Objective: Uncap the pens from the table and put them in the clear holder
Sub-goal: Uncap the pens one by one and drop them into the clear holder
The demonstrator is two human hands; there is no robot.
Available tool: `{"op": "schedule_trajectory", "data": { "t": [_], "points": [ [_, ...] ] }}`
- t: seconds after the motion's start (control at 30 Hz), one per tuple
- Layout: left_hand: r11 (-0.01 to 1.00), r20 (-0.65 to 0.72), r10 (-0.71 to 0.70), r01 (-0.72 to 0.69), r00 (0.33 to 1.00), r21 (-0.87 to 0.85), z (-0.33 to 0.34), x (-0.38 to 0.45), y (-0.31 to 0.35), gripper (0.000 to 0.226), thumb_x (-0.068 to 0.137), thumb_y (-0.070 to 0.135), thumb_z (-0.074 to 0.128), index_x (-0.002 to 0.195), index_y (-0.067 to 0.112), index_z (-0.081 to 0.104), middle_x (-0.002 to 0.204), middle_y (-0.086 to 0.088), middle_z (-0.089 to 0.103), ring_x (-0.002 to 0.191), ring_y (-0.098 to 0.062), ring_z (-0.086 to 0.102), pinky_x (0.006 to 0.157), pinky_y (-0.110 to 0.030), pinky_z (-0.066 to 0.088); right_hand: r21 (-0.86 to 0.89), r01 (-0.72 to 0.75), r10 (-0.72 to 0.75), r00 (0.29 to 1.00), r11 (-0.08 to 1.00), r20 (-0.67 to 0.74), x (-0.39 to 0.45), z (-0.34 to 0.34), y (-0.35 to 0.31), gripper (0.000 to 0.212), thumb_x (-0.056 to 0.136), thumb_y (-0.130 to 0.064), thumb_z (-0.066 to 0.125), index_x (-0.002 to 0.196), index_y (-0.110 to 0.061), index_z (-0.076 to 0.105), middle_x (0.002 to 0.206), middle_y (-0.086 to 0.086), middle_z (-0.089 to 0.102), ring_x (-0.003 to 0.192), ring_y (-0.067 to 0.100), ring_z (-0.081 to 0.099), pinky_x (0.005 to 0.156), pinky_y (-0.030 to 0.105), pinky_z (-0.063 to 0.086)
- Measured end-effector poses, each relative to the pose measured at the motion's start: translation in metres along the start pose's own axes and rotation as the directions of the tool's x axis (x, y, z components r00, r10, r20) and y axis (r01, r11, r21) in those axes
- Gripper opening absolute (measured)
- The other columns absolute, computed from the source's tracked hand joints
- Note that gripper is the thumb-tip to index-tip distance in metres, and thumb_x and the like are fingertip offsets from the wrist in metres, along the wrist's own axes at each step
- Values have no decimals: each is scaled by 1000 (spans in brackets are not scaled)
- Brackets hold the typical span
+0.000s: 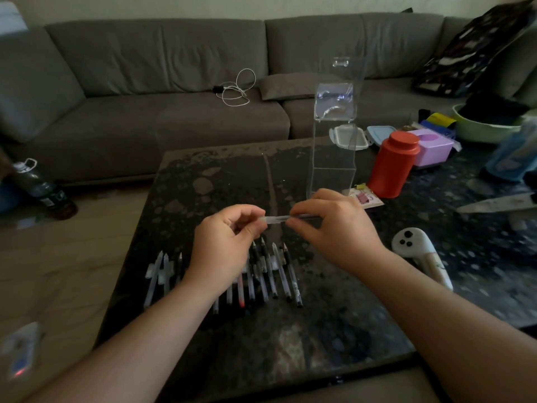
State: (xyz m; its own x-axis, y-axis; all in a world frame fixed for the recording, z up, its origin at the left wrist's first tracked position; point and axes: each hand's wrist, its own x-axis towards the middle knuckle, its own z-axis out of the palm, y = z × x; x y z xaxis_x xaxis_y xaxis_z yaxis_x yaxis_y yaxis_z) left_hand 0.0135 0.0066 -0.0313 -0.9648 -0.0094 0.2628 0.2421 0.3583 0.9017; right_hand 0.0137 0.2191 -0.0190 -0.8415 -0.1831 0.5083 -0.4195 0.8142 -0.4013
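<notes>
Both hands hold one clear pen (278,219) level above the dark table (334,330). My left hand (226,242) pinches the pen's cap end, and my right hand (334,228) grips the barrel. Whether the cap has come off the barrel I cannot tell. Below the hands several capped pens (273,274) lie in a row on the table, partly hidden by my left wrist. The tall clear holder (332,158) stands upright just beyond my right hand; no pens show inside it.
A red canister (392,167), a purple box (433,149) and lidded containers (348,136) stand right of the holder. A white controller (418,248) lies right of my right forearm, a knife blade (499,203) further right. A grey sofa (174,82) sits behind.
</notes>
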Motion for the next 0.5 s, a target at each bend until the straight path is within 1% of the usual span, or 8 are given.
{"op": "schedule_trajectory", "data": {
  "t": [0.07,0.13,0.23,0.33,0.43,0.5],
  "points": [
    [997,14,-35,36,999,-71,2,1,-1,17,97,14,75,106,29,76,89,10,79,84,-4,75,78,-18,60,3,2,-2,1000,1000,-6,0,-1,-1,25,92,-49,66,105,-33,79,90,-12,62,78,8,62,66,37,57],
    [992,33,-67,70,997,-101,5,1,-2,14,98,14,74,102,27,77,87,8,80,80,-8,76,76,-22,62,-10,17,-17,1000,1000,4,-1,-3,-2,24,92,-48,66,104,-32,79,89,-13,62,77,8,61,65,37,57],
    [991,34,-78,81,996,-110,7,3,-5,13,97,12,75,99,25,78,86,7,80,80,-12,77,80,-32,65,-20,13,-12,1000,1000,22,0,-3,-5,21,92,-46,67,104,-33,79,89,-14,62,77,7,60,65,36,57],
    [990,17,-74,75,997,-123,9,6,-6,16,97,9,75,97,25,78,86,6,80,80,-15,77,83,-40,65,-5,-22,22,1000,1000,5,1,0,-6,15,92,-43,72,101,-33,79,88,-15,63,78,7,61,65,36,57],
    [996,-1,-59,59,998,-74,12,5,-6,19,96,10,76,95,29,77,85,10,79,80,-11,76,82,-38,65,-3,-52,52,999,999,5,-1,3,-7,10,91,-40,75,98,-34,79,87,-17,61,77,4,60,64,33,55],
    [1000,-7,-24,24,1000,-15,14,5,-6,23,96,11,77,93,34,76,83,13,78,79,-6,75,80,-32,64,-7,-77,77,997,997,14,-1,4,-7,9,91,-42,75,97,-36,78,87,-18,61,77,4,58,63,28,51]
  ]
}}
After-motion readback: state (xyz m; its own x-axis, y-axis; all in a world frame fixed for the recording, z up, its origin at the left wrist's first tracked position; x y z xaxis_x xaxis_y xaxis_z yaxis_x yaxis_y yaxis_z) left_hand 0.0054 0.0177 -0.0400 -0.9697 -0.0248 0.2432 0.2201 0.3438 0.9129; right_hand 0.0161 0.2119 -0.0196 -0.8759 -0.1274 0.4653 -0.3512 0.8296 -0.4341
